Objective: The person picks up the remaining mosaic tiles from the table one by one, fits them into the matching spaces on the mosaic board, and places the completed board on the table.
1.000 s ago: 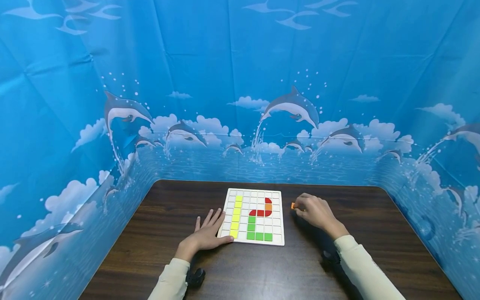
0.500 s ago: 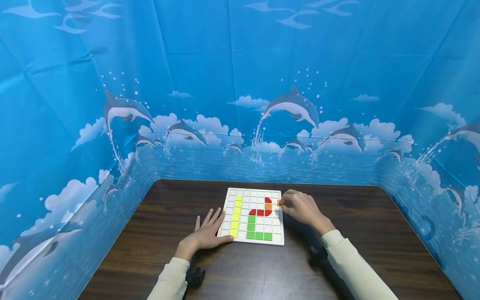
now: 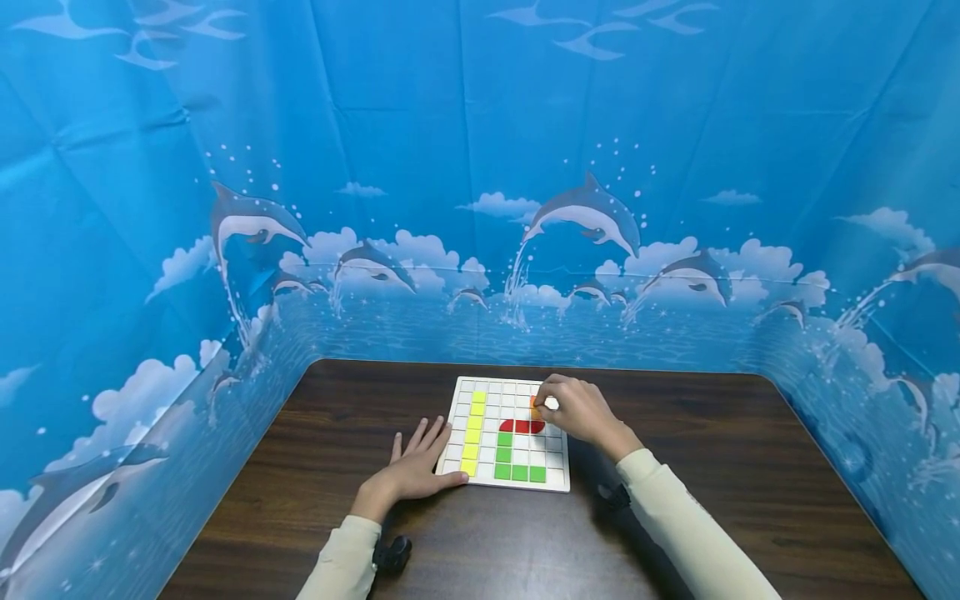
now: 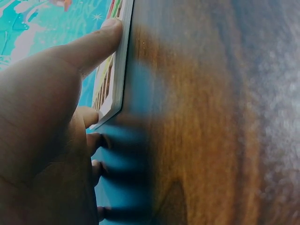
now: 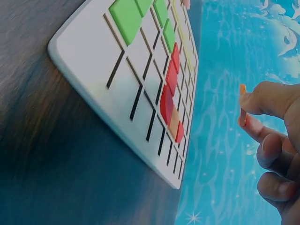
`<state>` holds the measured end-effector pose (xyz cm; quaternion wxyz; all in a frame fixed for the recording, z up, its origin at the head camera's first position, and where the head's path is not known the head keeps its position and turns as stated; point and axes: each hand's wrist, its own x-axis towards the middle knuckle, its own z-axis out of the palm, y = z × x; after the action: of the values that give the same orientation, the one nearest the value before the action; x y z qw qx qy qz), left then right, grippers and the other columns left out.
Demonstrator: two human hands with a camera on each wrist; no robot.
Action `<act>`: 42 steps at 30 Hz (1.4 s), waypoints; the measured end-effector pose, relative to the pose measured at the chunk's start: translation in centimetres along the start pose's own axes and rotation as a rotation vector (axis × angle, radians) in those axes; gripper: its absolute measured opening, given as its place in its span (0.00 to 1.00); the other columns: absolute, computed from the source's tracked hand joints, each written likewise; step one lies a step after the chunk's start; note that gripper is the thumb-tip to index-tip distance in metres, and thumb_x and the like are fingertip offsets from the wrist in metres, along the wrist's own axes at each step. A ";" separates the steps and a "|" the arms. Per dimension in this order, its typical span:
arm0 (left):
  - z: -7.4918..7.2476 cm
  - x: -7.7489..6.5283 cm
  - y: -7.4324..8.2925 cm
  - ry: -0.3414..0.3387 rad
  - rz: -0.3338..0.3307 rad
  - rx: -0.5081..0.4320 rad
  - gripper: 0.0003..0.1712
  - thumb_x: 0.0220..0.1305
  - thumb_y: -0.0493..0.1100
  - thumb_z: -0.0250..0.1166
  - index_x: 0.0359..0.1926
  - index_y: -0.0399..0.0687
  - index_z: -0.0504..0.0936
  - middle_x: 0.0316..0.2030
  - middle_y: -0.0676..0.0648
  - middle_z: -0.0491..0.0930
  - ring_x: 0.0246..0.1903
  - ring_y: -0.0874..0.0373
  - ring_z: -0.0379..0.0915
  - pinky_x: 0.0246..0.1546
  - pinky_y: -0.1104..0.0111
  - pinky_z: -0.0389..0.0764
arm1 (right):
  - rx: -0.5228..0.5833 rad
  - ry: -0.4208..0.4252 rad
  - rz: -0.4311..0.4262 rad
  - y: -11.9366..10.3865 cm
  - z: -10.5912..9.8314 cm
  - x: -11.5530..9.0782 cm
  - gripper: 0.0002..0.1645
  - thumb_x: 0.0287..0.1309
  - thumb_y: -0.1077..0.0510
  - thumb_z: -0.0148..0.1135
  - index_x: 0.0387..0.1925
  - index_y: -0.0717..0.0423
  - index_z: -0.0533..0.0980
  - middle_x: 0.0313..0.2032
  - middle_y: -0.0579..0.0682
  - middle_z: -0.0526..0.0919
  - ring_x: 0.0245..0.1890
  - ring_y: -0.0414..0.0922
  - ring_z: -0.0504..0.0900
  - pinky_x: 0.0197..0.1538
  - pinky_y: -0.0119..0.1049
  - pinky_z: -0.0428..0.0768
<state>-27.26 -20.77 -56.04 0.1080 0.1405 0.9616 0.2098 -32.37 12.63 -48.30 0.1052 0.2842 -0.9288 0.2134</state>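
A white grid board [image 3: 556, 477] lies on the table, with a column of yellow tiles [image 3: 473, 422] on its left side. Green tiles [image 3: 503, 455] form an L in the middle, and curved red tiles [image 3: 521, 427] sit above them. My left hand [image 3: 409, 474] rests at the board's left edge, fingers spread; in the left wrist view its thumb [image 4: 110, 30] lies on the board's rim. Between thumb and index finger, my right hand [image 3: 582, 412] pinches a thin orange tile [image 5: 243, 105], held above the board's upper right part, hiding some squares there.
The dark wooden table [image 3: 480, 542] extends around the board on every side. A blue curtain [image 3: 420, 167] printed with dolphins encloses the back and sides. A black band device [image 3: 392, 555] is strapped to the left wrist.
My right hand has moved left with the orange tile, from the table beside the board to over its upper right squares. My left hand has stayed in place.
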 end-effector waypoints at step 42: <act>-0.2 -0.1 0.0 -0.011 0.012 -0.012 0.66 0.62 0.85 0.57 0.88 0.55 0.46 0.88 0.46 0.40 0.87 0.42 0.28 0.79 0.30 0.27 | -0.036 -0.127 0.077 0.3 5.3 5.9 0.03 0.67 0.54 0.74 0.40 0.45 0.91 0.44 0.46 0.91 0.26 0.36 0.78 0.25 0.33 0.73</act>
<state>-27.20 -20.87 -55.81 0.1129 0.1465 0.9589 0.2153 -37.80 7.60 -51.22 0.0429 0.2591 -0.9476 0.1820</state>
